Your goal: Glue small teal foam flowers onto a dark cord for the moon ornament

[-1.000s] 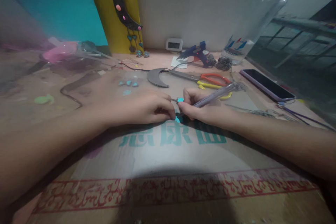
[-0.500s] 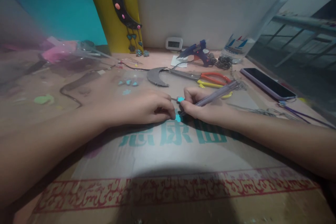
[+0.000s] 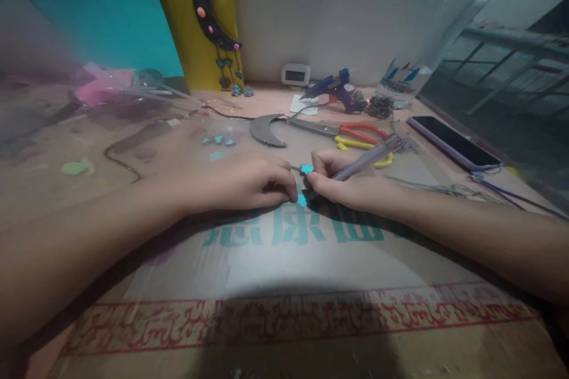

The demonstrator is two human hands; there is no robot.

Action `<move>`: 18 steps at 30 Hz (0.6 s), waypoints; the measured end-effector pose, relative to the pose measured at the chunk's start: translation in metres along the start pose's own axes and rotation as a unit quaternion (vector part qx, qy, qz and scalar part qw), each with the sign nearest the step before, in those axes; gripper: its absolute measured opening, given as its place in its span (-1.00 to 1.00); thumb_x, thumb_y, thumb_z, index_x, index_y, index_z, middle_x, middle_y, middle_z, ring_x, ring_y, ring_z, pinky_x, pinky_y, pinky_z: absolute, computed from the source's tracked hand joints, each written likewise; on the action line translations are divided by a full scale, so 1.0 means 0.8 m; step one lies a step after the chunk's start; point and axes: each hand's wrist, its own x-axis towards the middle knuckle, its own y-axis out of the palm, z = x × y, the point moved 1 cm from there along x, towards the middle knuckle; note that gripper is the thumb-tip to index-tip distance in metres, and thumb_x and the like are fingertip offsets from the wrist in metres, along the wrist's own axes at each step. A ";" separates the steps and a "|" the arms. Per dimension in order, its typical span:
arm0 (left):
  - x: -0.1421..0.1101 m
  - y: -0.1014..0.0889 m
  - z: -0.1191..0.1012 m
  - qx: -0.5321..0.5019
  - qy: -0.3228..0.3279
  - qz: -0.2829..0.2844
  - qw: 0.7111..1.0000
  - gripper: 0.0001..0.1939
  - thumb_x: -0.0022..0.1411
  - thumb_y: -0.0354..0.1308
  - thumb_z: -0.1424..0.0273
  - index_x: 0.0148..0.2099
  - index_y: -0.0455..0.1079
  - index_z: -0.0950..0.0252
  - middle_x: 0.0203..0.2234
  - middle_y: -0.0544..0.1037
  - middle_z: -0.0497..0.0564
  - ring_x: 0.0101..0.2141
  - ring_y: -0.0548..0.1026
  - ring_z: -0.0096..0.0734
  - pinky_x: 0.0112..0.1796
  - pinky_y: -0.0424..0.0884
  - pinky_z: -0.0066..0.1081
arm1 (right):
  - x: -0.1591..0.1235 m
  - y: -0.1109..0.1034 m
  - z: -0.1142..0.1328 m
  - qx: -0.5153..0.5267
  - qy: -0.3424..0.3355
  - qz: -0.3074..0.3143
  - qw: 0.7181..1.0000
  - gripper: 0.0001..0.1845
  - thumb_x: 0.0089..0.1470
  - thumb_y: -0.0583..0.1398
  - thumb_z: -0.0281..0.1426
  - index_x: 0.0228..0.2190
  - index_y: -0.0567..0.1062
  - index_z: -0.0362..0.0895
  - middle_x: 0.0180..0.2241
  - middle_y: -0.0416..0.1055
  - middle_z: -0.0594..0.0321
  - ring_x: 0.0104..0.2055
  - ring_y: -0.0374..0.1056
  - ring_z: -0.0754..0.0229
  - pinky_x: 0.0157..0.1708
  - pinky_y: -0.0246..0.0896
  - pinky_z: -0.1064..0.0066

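My left hand (image 3: 249, 182) rests on a flattened cardboard sheet (image 3: 284, 260), its fingers curled and pinched on a small turquoise piece (image 3: 306, 169) that sits between both hands. My right hand (image 3: 344, 180) is closed round a slim purple pen-like tool (image 3: 368, 158), whose tip meets the turquoise piece. A second turquoise bit (image 3: 301, 199) lies on the cardboard just below the fingertips. Both forearms reach in from the lower corners.
Behind the hands lie a grey crescent cut-out (image 3: 265, 130), orange and yellow scissors (image 3: 355, 135), a blue glue gun (image 3: 334, 90) and a phone (image 3: 451, 142). A black crescent hanging (image 3: 208, 12) leans on a yellow board. Small turquoise shapes (image 3: 217, 141) and a plastic bottle (image 3: 427, 35) stand further off.
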 end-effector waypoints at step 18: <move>-0.002 -0.009 -0.012 0.014 -0.027 0.011 0.999 -0.78 0.29 0.10 0.41 -0.04 0.45 0.21 -0.19 0.56 -0.02 -0.25 0.50 -0.44 -0.23 0.32 -0.50 | 0.010 -0.009 -0.014 0.162 0.084 -0.106 0.977 -0.72 0.15 0.17 -0.33 -0.53 0.20 -0.07 -0.76 0.23 0.49 -0.71 0.09 0.39 -0.68 -0.09 0.53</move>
